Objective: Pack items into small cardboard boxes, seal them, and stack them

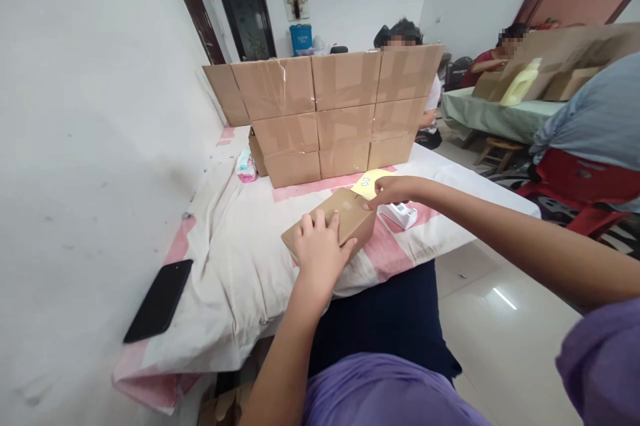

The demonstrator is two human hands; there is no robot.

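Note:
A small closed cardboard box lies at a slant on the cloth-covered table in front of me. My left hand rests on its near top, fingers spread, with the thumb toward the right edge. My right hand is at the box's far right end, its fingers curled and the thumb against the top edge; whatever may be between them is hidden. Behind that hand lies a yellow sheet with rounded marks on it. A white plastic object sits just right of the box, partly below my right hand.
A tall cardboard partition stands across the table, with a person behind it. A packet of tissues is by its left end. A black phone lies near the left wall. Other people sit at a green-covered table holding a yellow bottle.

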